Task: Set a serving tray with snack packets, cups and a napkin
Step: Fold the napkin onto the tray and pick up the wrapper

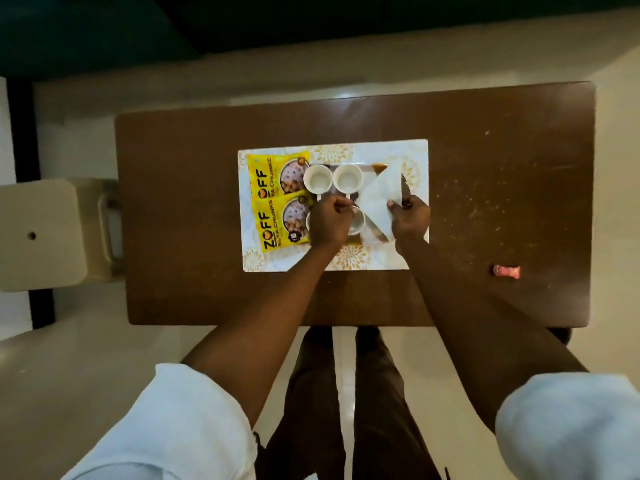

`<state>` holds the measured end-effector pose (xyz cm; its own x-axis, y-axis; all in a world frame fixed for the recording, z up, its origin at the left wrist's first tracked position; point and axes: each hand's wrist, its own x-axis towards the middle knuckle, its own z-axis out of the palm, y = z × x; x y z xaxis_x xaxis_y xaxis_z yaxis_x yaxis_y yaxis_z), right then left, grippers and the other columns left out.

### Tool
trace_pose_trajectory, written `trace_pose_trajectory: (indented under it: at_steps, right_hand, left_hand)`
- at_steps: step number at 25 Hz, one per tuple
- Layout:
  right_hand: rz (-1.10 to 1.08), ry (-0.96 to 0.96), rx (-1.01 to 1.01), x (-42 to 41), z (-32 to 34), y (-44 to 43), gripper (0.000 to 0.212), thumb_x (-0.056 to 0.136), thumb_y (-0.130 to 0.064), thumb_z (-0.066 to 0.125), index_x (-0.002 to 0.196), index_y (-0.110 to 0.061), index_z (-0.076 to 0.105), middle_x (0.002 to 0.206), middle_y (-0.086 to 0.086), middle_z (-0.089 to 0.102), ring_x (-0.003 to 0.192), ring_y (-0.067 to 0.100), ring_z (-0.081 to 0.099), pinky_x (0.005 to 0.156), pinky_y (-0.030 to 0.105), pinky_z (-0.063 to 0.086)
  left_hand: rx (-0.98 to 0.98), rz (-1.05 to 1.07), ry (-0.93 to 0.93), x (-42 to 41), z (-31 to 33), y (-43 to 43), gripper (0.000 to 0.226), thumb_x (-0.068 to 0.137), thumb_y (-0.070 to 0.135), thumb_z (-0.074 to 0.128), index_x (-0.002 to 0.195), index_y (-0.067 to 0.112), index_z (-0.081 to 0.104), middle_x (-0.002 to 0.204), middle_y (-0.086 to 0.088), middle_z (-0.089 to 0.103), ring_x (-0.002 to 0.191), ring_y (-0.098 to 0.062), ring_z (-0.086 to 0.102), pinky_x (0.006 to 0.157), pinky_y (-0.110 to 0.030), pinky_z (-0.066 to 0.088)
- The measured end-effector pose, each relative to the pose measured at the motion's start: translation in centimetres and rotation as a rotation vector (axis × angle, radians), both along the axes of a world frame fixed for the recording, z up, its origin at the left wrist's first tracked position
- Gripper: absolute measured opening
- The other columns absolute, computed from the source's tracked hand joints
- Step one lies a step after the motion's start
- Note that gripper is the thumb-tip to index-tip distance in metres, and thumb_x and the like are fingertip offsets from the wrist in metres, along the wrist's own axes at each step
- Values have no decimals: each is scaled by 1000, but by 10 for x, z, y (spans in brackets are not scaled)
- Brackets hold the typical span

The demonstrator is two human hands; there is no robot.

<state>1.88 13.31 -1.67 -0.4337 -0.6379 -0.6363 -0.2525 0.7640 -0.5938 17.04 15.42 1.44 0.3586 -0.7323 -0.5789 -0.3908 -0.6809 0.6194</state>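
a dark brown wooden table (pixel 194 202) fills the middle of the head view, seen from straight above, standing on a pale tiled floor (pixel 69 358). a cream plastic stool (pixel 41 233) sits off the table's left end. near the table's centre lies a white tray (pixel 332 261) with gold flower prints, long side running left to right.

on the tray's left part two yellow snack packets lie flat, one above the other: the far packet (pixel 266 173) and the near packet (pixel 273 221), both printed with "zoff" and "soya chunks". just right of them, on a darker inner panel of the tray, stand white cups with their mouths up: a far-left cup (pixel 318 179) and a far-right cup (pixel 348 177) side by side and nearly touching, and a near cup (pixel 358 221) partly hidden under the left hand.

a white napkin (pixel 379 199), folded to a triangle, lies on the right part of the tray, its point toward the far edge, beside the cups.

the left hand (pixel 329 221) hovers over the near cups, its grip curled closed around a thin pale thing near the cup handles; what it pinches is too small to tell. the right hand (pixel 410 220) rests at the napkin's right edge, its grip pinching that edge between thumb and fingers.

a small pink wrapped sweet (pixel 506 271) lies well apart on the table's right side.
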Motion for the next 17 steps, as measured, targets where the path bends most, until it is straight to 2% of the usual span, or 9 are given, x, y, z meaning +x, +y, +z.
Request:
trace_pose_trajectory:
  at_steps: [5,10,12,14,17]
  right_hand:
    - [61,90,54,11,-7,10,41,93,-31,75,126,-7,67,126,10,72,116,30,69,99,38,54]
    - [142,328,62,15,2,-3,46,93,-36,74,131,-12,63,132,8,62,122,27,62,103,44,56]
    - [204,359,-51,16,8,-2,40,95,-39,71,125,-12,64,126,7,63,116,24,63,97,39,57]
    - [323,258,-205,19,14,9,36,97,-45,66,114,-13,68,112,4,71,99,18,68,83,33,58]
    - [483,210,-261,27,20,35,41,93,-51,69,112,-15,73,106,1,74,84,14,69,72,29,54]
  left_hand:
    - [-12,-128,-252,3,0,6,21,84,22,80,103,17,72,107,-3,72,98,-24,69,77,-41,58]
    - [-36,-216,-343,9,0,2,15,89,25,75,101,15,77,112,-5,71,99,-26,69,73,-35,51]
    - [-37,-225,-368,9,1,0,15,91,26,74,100,15,78,111,-5,71,98,-25,70,70,-33,47]
    - [-41,-253,-396,10,0,-1,15,92,27,73,100,16,79,111,-4,72,100,-24,70,71,-34,49]
    - [-56,-304,-414,10,2,-2,17,93,27,73,104,16,79,112,-4,72,101,-24,70,76,-37,55]
